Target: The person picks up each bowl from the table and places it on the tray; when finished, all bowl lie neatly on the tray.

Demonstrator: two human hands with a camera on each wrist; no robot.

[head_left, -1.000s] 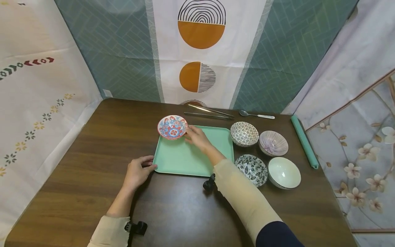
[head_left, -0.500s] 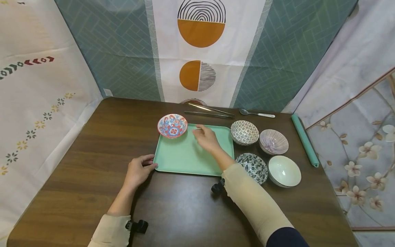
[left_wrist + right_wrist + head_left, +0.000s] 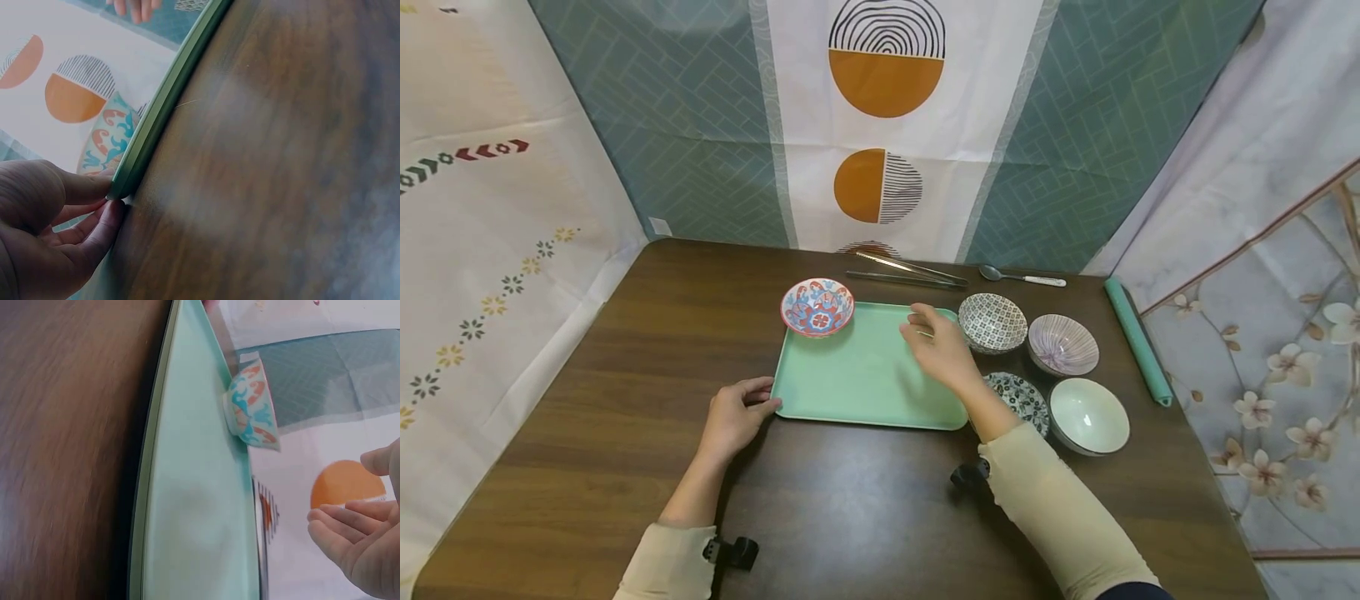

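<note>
At the near left corner of the green tray [image 3: 865, 375], my left hand [image 3: 733, 421] pinches the rim between thumb and fingers. The left wrist view shows the thumb and fingertips [image 3: 112, 215] on either side of that corner. A red-and-blue patterned bowl [image 3: 817, 308] stands upright on the tray's far left corner. Over the right part of the tray hovers my right hand [image 3: 943, 350], holding nothing, its fingers loosely bent. It is nearest to a bowl with a small brown lattice pattern [image 3: 992, 323], just right of the tray.
Right of the tray stand a purple-streaked bowl [image 3: 1063, 345], a dark floral bowl [image 3: 1021, 398] partly behind my right arm, and a pale green bowl [image 3: 1089, 417]. Metal utensils [image 3: 910, 271] and a spoon [image 3: 1022, 277] lie along the back edge. A green roll [image 3: 1138, 342] lies far right.
My right hand has let go of the red-and-blue bowl and moved right across the tray toward the other bowls. The bowl stays on the far left corner; my left hand has not moved.
</note>
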